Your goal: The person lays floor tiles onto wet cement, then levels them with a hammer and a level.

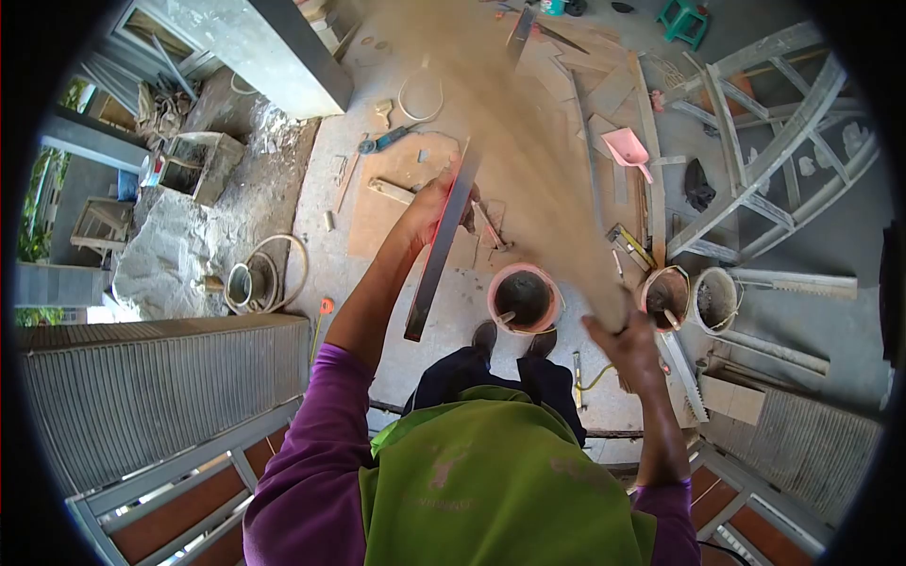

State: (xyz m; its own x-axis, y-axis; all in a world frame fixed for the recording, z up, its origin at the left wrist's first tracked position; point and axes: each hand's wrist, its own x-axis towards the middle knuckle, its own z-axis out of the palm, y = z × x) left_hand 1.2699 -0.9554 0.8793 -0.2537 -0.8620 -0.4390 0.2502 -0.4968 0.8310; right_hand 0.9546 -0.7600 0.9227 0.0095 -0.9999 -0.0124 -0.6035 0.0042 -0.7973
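Note:
My left hand [434, 206] is closed around a long straight bar [436, 255], grey with a red side, which slants away from me. Its far part passes behind a long wooden plank [543, 179], smeared by motion. At the plank's near end, on the right, my right hand [634, 354] grips it; some fingers are blurred. Just beyond the bar, what looks like a hammer [491, 228] lies on a board. A pink bucket [493, 300] with dark grey contents stands in front of my shoes, between my two hands.
More buckets, one reddish [651, 307] and one whitish [700, 307], stand right of my right hand. A ladder [746, 189] lies at the right, near a pink dustpan [625, 146]. Leftward are a blue power tool [385, 140] and an orange tape measure [327, 305]. A saw [684, 377] lies near my right forearm.

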